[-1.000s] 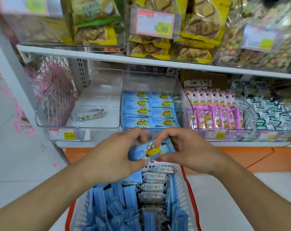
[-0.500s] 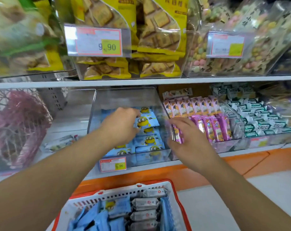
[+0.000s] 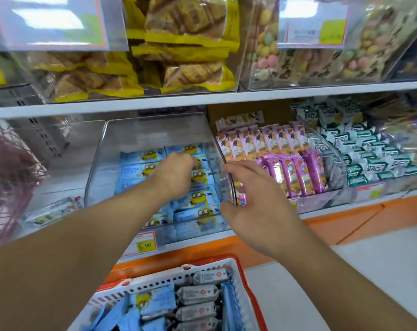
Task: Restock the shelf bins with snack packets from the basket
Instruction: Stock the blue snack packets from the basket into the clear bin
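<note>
A clear shelf bin (image 3: 155,130) holds rows of blue snack packets (image 3: 198,199) with a yellow cartoon figure. My left hand (image 3: 176,175) reaches deep into this bin, fingers curled down on a blue packet (image 3: 199,163) in the back right row; the fingertips are hidden. Beside the bin's right wall, near its front corner, my right hand (image 3: 257,206) hovers with loosely spread fingers and holds nothing. Below, a white basket with a red rim (image 3: 226,261) carries more blue packets (image 3: 152,299) and several grey packets (image 3: 198,295).
The clear bin to the left has a single packet (image 3: 52,211). On the right stand bins of pink packets (image 3: 286,168) and green-and-white packets (image 3: 369,158). The upper shelf carries yellow biscuit bags (image 3: 178,56) and pastel sweets (image 3: 322,56). A price tag (image 3: 145,244) hangs below the bin.
Both hands rose from above the basket with one blue packet. My left hand carried it into the bin and has gone further back; my right hand let go and stays by the bin's wall.
</note>
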Demonstrator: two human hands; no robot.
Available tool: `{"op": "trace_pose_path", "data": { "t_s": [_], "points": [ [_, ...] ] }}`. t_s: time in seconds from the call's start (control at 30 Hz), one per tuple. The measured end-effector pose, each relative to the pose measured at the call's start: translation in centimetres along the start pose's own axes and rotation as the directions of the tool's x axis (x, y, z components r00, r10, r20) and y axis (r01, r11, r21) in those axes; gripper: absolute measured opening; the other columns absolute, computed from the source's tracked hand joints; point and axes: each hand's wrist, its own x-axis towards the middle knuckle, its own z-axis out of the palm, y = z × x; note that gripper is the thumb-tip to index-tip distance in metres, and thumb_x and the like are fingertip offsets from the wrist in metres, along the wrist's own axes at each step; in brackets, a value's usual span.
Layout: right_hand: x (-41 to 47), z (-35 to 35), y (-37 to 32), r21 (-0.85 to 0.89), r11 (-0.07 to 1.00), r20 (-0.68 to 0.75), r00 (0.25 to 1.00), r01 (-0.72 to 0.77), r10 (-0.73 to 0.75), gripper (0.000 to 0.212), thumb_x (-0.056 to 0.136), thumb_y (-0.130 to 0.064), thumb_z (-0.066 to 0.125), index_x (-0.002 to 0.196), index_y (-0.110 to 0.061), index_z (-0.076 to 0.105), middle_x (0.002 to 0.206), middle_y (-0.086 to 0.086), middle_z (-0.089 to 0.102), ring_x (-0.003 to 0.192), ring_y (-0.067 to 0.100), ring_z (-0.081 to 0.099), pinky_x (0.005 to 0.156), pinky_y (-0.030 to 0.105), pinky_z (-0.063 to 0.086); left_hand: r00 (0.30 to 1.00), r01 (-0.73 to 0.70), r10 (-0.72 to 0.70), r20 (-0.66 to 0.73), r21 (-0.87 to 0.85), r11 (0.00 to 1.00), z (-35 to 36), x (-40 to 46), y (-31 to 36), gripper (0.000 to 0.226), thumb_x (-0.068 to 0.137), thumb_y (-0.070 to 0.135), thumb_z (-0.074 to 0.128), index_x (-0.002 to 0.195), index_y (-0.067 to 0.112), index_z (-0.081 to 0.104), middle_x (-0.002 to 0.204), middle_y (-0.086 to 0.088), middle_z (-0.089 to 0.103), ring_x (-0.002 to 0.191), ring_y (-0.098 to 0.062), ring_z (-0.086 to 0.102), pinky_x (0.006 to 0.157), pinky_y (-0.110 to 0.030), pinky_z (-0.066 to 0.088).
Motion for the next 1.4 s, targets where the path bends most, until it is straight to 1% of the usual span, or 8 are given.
{"op": "trace_pose_path", "data": {
  "t_s": [0.37,0.5,0.6,0.8,0.97,1.17,1.27,1.4],
  "points": [
    [-0.4,-0.1,-0.3,0.017,1.000,0.002,1.000,0.000,0.000,0.067,0.092,-0.020,0.071,0.154,-0.024,0.046,0.151,-0.018,0.039,0.135,0.004,0.042,0.116,0.024,0.038,0.996,0.009,-0.021,-0.087,-0.138,0.990,0.5,-1.8,0.2,0.052,0.086,0.026,0.081,0.135,0.020,0.065,0.132,-0.009,0.055,0.119,-0.028,0.058,0.099,-0.040,0.053],
    [-0.5,0.0,-0.4,0.015,1.000,0.004,1.000,0.002,-0.002,0.067,0.092,-0.019,0.071,0.154,-0.026,0.045,0.150,-0.020,0.038,0.134,-0.002,0.038,0.105,0.005,0.025,0.996,-0.023,0.002,-0.093,-0.222,0.975,-0.2,-3.0,-0.1,0.050,0.091,0.023,0.076,0.139,0.022,0.061,0.135,-0.007,0.060,0.122,-0.027,0.059,0.102,-0.040,0.052],
    [-0.6,-0.1,-0.4,0.011,1.000,0.027,1.000,-0.003,0.002,0.068,0.092,-0.018,0.071,0.154,-0.024,0.044,0.152,-0.018,0.037,0.137,0.001,0.037,0.107,0.010,0.025,0.994,-0.031,0.001,-0.108,-0.275,0.961,-1.6,-5.0,-0.5,0.047,0.095,0.021,0.072,0.140,0.025,0.061,0.141,-0.002,0.060,0.128,-0.022,0.057,0.107,-0.037,0.048],
    [-1.5,-0.4,-0.9,-0.027,1.000,0.036,0.999,-0.008,0.009,0.068,0.093,-0.019,0.070,0.155,-0.025,0.044,0.157,-0.015,0.037,0.143,0.008,0.036,0.113,0.021,0.030,0.978,0.008,-0.126,-0.168,-0.568,0.823,-5.7,-13.7,-1.4,0.022,0.096,0.015,0.066,0.114,0.029,0.068,0.107,0.014,0.068,0.093,0.002,0.064,0.079,-0.016,0.054],
    [-4.4,1.1,-2.4,-0.133,0.989,0.008,0.998,0.067,-0.067,0.051,0.091,-0.020,0.071,0.139,-0.019,0.055,0.139,-0.006,0.043,0.129,0.013,0.045,0.105,0.022,0.034,0.950,0.019,-0.252,-0.184,-0.774,0.633,-5.7,-24.2,-3.8,0.022,0.093,0.001,0.067,0.093,0.022,0.071,0.088,0.004,0.070,0.086,-0.012,0.065,0.068,-0.020,0.052],
    [-8.2,8.0,-3.6,-0.197,0.969,0.311,0.947,0.147,-0.081,0.030,0.093,-0.022,0.063,0.122,-0.020,0.056,0.117,-0.007,0.045,0.108,0.014,0.050,0.095,0.031,0.043,0.885,0.456,-0.443,0.143,-0.458,0.763,3.5,-32.0,-10.0,0.021,0.092,0.019,0.067,0.113,0.017,0.065,0.110,-0.005,0.071,0.100,-0.021,0.068,0.089,-0.030,0.054],
    [-10.5,13.3,-2.3,-0.329,0.928,0.574,0.817,0.174,0.050,0.036,0.098,-0.022,0.060,0.132,-0.017,0.052,0.129,0.003,0.049,0.121,0.024,0.051,0.097,0.040,0.048,0.743,0.633,-0.537,0.399,-0.161,0.757,8.4,-34.9,-11.8,0.050,0.094,0.036,0.057,0.135,0.007,0.048,0.127,-0.018,0.056,0.116,-0.035,0.060,0.096,-0.043,0.052],
    [-14.1,19.2,1.5,-0.450,0.855,0.769,0.597,0.256,0.227,0.064,0.098,-0.019,0.060,0.156,-0.010,0.036,0.150,0.016,0.044,0.141,0.036,0.043,0.108,0.052,0.048,0.601,0.680,-0.512,0.614,-0.056,0.731,11.6,-37.6,-11.3,0.069,0.102,0.044,0.047,0.146,-0.007,0.036,0.147,-0.025,0.043,0.126,-0.032,0.055,0.093,-0.033,0.048]
  ]
}}
